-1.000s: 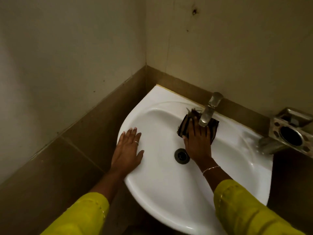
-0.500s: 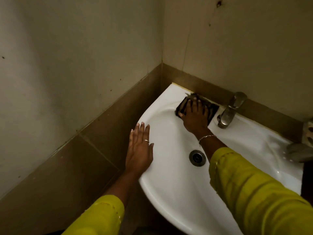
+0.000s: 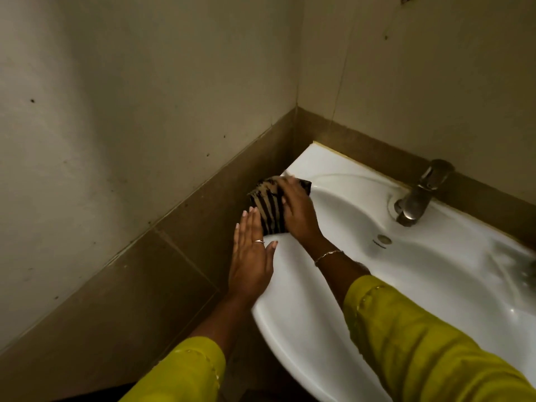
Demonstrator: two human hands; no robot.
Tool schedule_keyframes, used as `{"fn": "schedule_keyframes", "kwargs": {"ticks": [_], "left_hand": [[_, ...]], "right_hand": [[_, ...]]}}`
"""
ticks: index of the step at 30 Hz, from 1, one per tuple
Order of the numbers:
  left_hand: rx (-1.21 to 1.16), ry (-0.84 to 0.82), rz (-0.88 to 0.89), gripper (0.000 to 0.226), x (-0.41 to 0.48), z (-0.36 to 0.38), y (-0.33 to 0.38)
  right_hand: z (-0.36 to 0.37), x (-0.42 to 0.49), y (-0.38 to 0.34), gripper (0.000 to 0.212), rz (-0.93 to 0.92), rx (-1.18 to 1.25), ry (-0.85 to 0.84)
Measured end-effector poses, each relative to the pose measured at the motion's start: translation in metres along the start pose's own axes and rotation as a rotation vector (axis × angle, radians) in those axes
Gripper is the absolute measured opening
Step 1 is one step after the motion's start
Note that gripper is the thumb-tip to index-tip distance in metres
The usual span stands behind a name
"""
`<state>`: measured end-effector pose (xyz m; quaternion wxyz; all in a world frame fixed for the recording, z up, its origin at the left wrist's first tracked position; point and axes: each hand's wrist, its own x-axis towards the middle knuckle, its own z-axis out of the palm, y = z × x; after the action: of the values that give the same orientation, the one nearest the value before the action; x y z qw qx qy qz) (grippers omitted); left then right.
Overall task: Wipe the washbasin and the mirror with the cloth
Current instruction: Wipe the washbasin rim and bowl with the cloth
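Note:
The white washbasin (image 3: 435, 274) is fixed in the corner of the room. A dark striped cloth (image 3: 268, 208) lies over its left rim. My right hand (image 3: 295, 210) presses flat on the cloth, fingers pointing toward the corner. My left hand (image 3: 251, 256) rests flat on the basin's left edge just below the cloth, fingers together, holding nothing. A ring shows on that hand. No mirror is in view.
A metal tap (image 3: 417, 195) stands at the back of the basin, with the overflow hole (image 3: 384, 239) below it. Brown tiles (image 3: 174, 256) run along both walls under pale plaster. The left wall is close beside the rim.
My right hand has slid the cloth from the back ledge beside the tap to the left rim, close to my left hand. The view has swung left, and the drain is now hidden.

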<state>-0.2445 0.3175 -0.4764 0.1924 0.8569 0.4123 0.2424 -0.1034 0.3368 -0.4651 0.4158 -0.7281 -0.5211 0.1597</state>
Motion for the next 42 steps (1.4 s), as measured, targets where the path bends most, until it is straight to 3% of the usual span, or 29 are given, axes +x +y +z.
{"fn": "schedule_keyframes", "kwargs": {"ticks": [1, 6, 18, 22, 25, 28, 35, 38, 42], "left_hand": [[-0.003, -0.002, -0.003, 0.063, 0.000, 0.001, -0.001], [-0.041, -0.001, -0.031, 0.064, 0.000, 0.000, 0.000], [-0.167, 0.034, 0.002, 0.066, -0.001, -0.003, 0.003], [-0.240, 0.103, -0.057, 0.069, -0.001, -0.004, 0.004], [-0.302, 0.187, -0.137, 0.069, -0.001, -0.004, 0.004], [-0.345, 0.224, -0.237, 0.073, -0.002, -0.005, 0.005], [-0.384, 0.209, -0.214, 0.078, -0.009, -0.009, 0.009], [-0.435, 0.185, -0.209, 0.090, -0.013, -0.009, 0.011], [-0.236, 0.038, -0.076, 0.094, -0.014, -0.011, 0.015]], "right_hand": [[0.001, 0.003, -0.002, 0.049, 0.051, -0.089, 0.031], [0.022, 0.003, -0.011, 0.055, 0.182, -0.436, -0.174], [0.031, -0.046, -0.010, 0.062, 0.082, -0.116, -0.380], [0.032, -0.068, -0.016, 0.059, 0.130, -0.034, -0.441], [0.029, -0.084, -0.020, 0.075, 0.131, 0.006, -0.463], [0.022, -0.097, -0.021, 0.064, 0.125, 0.004, -0.529], [0.011, -0.136, -0.014, 0.059, 0.122, -0.001, -0.656], [0.001, -0.155, -0.010, 0.062, 0.103, -0.029, -0.725], [-0.016, -0.175, -0.015, 0.054, 0.156, -0.050, -0.775]]}}
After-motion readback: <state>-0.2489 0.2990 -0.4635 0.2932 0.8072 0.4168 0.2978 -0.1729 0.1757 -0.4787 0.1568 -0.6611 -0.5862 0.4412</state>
